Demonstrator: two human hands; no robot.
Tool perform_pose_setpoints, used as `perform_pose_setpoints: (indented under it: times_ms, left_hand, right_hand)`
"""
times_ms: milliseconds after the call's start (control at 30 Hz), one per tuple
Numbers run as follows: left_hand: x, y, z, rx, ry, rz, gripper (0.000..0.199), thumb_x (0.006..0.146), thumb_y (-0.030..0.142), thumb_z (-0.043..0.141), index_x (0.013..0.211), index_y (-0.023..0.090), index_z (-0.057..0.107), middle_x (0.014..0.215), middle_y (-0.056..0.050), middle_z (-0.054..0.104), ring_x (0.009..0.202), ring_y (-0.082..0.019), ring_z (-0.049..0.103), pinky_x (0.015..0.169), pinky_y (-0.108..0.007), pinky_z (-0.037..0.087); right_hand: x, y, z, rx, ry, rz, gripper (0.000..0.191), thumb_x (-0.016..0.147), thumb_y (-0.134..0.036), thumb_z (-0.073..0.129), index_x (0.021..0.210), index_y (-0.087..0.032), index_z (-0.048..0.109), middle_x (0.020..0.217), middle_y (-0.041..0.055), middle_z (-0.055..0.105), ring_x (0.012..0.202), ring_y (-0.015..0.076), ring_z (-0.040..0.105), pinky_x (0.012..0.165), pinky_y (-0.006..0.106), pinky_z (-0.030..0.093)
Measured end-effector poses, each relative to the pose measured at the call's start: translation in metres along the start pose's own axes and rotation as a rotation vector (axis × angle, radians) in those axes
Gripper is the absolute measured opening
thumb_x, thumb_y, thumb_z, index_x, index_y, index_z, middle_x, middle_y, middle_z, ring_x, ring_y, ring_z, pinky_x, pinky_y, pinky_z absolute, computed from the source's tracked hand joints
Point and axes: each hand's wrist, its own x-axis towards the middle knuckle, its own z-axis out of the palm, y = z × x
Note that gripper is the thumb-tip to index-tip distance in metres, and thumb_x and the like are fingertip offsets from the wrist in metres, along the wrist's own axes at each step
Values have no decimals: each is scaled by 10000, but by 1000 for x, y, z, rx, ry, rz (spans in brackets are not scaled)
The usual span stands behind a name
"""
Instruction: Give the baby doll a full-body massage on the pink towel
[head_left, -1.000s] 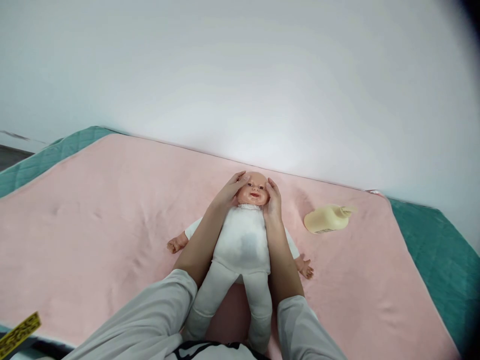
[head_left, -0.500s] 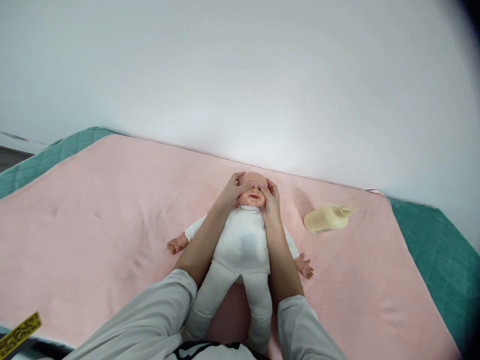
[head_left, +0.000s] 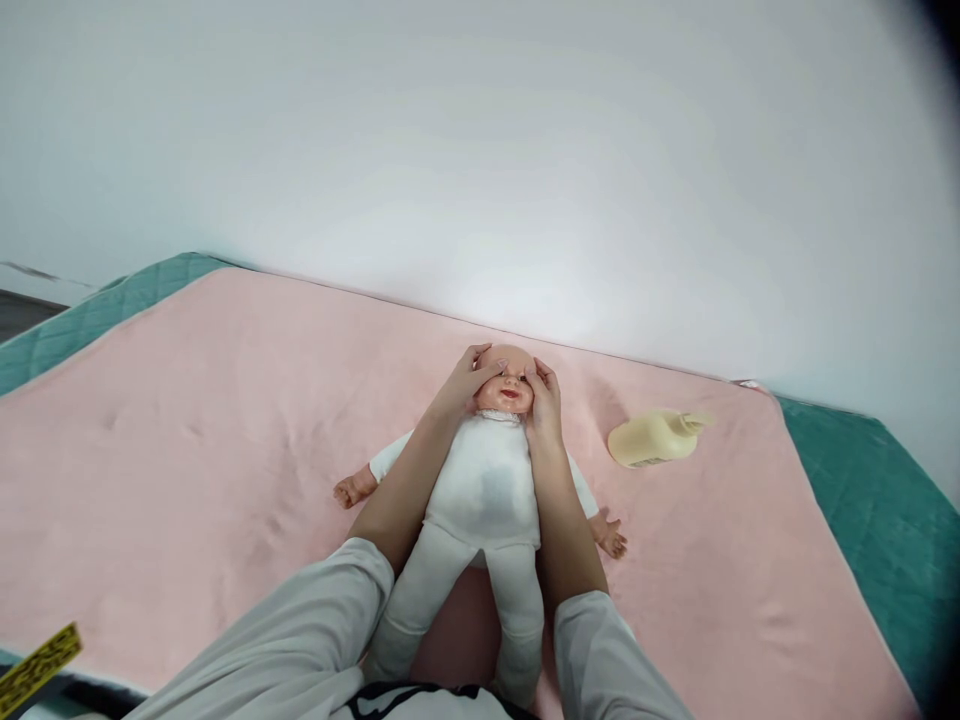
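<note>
A baby doll [head_left: 480, 485] with a white cloth body lies on its back, head toward the wall and legs toward me. My left hand [head_left: 466, 382] cups the left side of its head, fingers along the side and thumb across the face by the eye. On the other side, my right hand [head_left: 547, 396] holds the head the same way, thumb near the outer end of the other eye. The doll's nose and red mouth show between my thumbs. Its arms stretch out to both sides under my forearms.
A pale yellow pump bottle [head_left: 652, 438] is on the pink sheet [head_left: 187, 430], right of the doll. Green quilted padding [head_left: 870, 490] shows past the sheet's edges. A white wall [head_left: 480, 160] rises behind. A yellow patterned tag [head_left: 39, 668] is at lower left.
Both thumbs have slid outward over the doll's face, away from the bridge of the nose, the right thumb further. The fingers stay at the sides of the head; doll and bottle have not moved.
</note>
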Motion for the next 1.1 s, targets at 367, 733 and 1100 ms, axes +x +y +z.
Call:
perform_pose_setpoints:
  times_ms: [367, 733, 1100]
  left_hand:
    - [8, -7, -5, -149, -49, -24, 470, 863, 247, 609, 1305, 138, 493, 1304, -140, 585, 1176, -228, 592, 1028, -356, 475]
    - [12, -7, -7, -203, -69, -59, 477, 900, 240, 549, 1363, 137, 501, 1383, -145, 570, 1268, -252, 550, 1089, -387, 440]
    - [7, -3, -1, -202, -17, -33, 422, 912, 332, 589, 1281, 134, 540, 1340, -145, 597, 1222, -252, 581, 1046, -371, 471]
  right_hand:
    - [1, -3, -1, 86, -7, 37, 345, 691, -281, 721, 1013, -207, 622, 968, 13, 690, 899, 170, 667, 896, 372, 547]
    - [1, -6, -3, 134, -15, 80, 328, 708, -206, 650, 1035, -193, 653, 992, 48, 726, 924, 202, 684, 919, 434, 557]
    - [-2, -11, 0, 77, 14, 114, 409, 714, -201, 621, 1122, -176, 641, 1059, 76, 724, 960, 209, 693, 938, 417, 554]
